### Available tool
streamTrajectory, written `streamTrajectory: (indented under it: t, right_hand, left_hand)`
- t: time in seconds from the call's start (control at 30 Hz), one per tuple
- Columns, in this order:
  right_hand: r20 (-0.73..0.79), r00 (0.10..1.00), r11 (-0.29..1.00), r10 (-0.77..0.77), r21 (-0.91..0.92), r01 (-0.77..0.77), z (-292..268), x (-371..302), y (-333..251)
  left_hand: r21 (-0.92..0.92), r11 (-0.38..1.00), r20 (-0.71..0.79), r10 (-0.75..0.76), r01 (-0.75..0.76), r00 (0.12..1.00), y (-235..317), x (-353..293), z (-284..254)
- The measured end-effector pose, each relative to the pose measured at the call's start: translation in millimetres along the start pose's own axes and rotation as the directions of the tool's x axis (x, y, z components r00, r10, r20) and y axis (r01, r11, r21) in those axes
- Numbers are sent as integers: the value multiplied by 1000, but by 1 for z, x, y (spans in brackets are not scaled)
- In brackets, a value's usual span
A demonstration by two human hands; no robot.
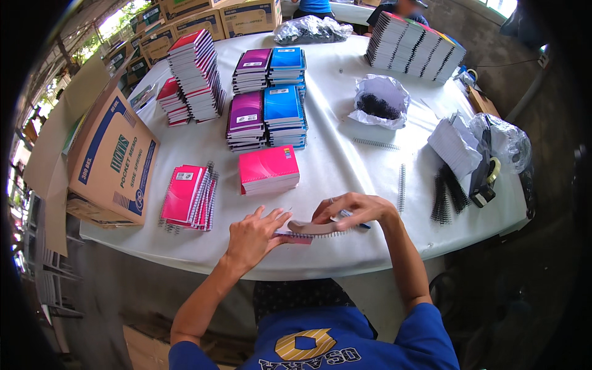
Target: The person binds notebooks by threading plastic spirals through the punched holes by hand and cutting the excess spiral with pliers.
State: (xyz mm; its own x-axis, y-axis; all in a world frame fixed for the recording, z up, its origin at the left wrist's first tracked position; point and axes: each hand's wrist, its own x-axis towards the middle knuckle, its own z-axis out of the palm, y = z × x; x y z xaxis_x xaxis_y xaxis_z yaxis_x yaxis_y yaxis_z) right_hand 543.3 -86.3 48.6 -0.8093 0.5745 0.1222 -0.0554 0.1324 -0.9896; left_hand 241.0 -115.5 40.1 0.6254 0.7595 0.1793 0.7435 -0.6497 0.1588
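At the table's near edge my left hand (249,238) grips a small pink notebook (300,240), thumb below and fingers above. Along the notebook's edge runs a dark wire spiral (336,234), part of it sticking out to the right. A curved, smooth grey-brown piece (317,229) lies along that spiral; my right hand (357,208) is closed around it from above. What kind of tool it is, I cannot make out. Beyond my hands stands a stack of pink covers and pages (269,172). Left of it lies a pile of spiral-bound pink notebooks (185,200).
An open carton (117,163) stands at left. Purple notebooks (246,117), blue notebooks (282,105) and tall red stacks (196,77) fill the back. Loose spirals (401,188), a bag of black coils (379,106), a tape dispenser (484,192) and notebook stacks (413,49) are at right.
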Motion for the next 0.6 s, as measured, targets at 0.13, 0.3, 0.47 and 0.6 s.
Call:
streamTrajectory:
  t: [0.13, 0.3, 0.47, 0.6]
  right_hand:
    - [-61, 977, 915, 204, -341, -213, 2, 8, 1]
    - [-64, 981, 972, 182, -141, -189, 5, 12, 7]
    - [-136, 932, 871, 335, -332, -362, 9, 27, -7]
    - [-136, 987, 995, 85, 65, -77, -1, 15, 23]
  left_hand:
    - [-27, 999, 0, -18, 18, 1000, -2, 1, -1]
    - [-88, 996, -141, -26, 13, 990, -6, 2, 1]
    - [-607, 785, -215, -307, 119, 927, -13, -2, 18]
    - [-929, 327, 3, -465, 175, 885, -17, -8, 36]
